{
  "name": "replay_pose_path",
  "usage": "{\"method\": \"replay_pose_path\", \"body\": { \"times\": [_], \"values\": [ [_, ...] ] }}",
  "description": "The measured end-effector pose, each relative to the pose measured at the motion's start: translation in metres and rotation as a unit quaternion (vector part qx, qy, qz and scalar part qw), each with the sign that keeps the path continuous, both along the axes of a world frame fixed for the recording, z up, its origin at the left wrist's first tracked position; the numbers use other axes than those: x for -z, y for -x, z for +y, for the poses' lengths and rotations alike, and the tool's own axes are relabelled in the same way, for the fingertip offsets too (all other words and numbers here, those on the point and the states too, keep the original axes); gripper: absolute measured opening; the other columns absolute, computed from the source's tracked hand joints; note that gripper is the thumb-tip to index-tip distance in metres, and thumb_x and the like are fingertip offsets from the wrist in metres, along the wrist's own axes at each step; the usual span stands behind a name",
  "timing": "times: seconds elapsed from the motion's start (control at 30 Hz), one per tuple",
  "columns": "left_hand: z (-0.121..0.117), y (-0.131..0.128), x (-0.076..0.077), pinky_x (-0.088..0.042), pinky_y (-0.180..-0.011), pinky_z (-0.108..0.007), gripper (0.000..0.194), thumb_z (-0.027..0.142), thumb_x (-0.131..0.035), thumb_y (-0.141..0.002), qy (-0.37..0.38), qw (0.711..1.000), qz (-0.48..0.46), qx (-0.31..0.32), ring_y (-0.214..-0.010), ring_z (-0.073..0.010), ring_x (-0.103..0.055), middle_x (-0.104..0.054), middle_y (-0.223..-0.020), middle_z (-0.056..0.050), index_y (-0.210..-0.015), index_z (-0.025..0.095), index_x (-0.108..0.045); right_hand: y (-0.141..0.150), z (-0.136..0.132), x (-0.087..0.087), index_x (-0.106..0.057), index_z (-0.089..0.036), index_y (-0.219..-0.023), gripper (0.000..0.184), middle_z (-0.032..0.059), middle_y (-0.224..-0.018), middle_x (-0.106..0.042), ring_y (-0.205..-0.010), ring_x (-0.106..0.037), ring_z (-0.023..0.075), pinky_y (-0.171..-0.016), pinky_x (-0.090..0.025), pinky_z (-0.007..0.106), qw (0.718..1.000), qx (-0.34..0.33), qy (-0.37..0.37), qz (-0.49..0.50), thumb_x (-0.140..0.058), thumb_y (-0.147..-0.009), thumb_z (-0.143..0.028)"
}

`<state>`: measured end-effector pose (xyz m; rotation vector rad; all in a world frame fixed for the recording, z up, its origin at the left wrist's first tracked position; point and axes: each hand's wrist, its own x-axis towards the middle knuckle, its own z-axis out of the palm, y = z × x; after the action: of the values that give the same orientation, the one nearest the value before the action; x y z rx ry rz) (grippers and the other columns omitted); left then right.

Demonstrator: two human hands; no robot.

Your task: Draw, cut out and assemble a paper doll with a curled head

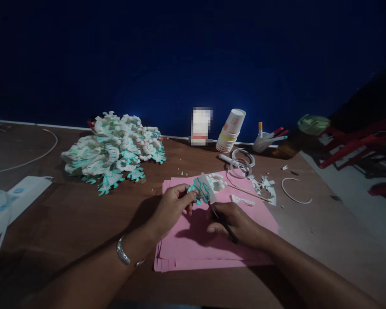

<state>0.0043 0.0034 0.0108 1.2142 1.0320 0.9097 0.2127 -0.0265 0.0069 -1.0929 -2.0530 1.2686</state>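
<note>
Over the pink sheets, my left hand (176,199) pinches a piece of white paper (203,187) with green outlines drawn on it, thumb on top. My right hand (236,219) grips what look like black scissors (223,223), the loops mostly hidden by the fingers. Their tip meets the lower right edge of the paper. Behind this piece, a white paper shape (217,182) with green marks lies at the back of the pink stack (199,244).
A heap of green-edged paper cutouts (122,146) stands back left, with a power strip (16,206) nearer. Stacked paper cups (230,131), a pen cup (262,142) and rolls of tape (244,159) stand behind. White scraps (266,189) lie right of the stack, near a curved white strip (292,193).
</note>
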Motion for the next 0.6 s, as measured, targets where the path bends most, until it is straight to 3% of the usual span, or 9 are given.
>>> {"method": "replay_pose_path", "body": {
  "times": [0.23,0.47,0.6],
  "values": [
    [-0.0015,0.0007,-0.0020,-0.040,-0.051,-0.018,0.026,0.037,-0.065,-0.086,0.019,1.000,-0.014,0.014,-0.049,-0.0067,-0.050,-0.057,-0.057,0.003,-0.073,0.015,-0.062,-0.0010,0.0015,0.0020,-0.060,-0.015,-0.078,0.055,-0.0030,-0.063,-0.052,-0.059,-0.042,0.0107,-0.056,-0.034,0.021,0.999,0.028,-0.035,-0.008,-0.061,-0.084,-0.069],
    [-0.0049,-0.0023,-0.0028,-0.029,-0.040,-0.019,0.028,0.041,-0.070,-0.081,0.045,0.999,-0.008,0.019,-0.039,-0.0056,-0.041,-0.059,-0.051,0.002,-0.071,0.015,-0.065,-0.0025,0.0019,0.0050,-0.057,-0.015,-0.077,0.053,-0.0031,-0.062,-0.051,-0.058,-0.041,0.0105,-0.055,-0.033,0.021,0.998,0.046,-0.053,-0.005,-0.061,-0.085,-0.067],
    [-0.0050,-0.0015,-0.0030,-0.029,-0.040,-0.018,0.028,0.042,-0.072,-0.080,0.054,0.998,-0.013,0.038,-0.043,-0.0066,-0.047,-0.060,-0.054,0.002,-0.072,0.015,-0.066,-0.0023,0.0017,0.0061,-0.058,-0.015,-0.077,0.050,-0.0038,-0.061,-0.051,-0.057,-0.041,0.0101,-0.054,-0.033,0.021,0.998,0.049,-0.043,0.009,-0.063,-0.086,-0.064]
  ]
}}
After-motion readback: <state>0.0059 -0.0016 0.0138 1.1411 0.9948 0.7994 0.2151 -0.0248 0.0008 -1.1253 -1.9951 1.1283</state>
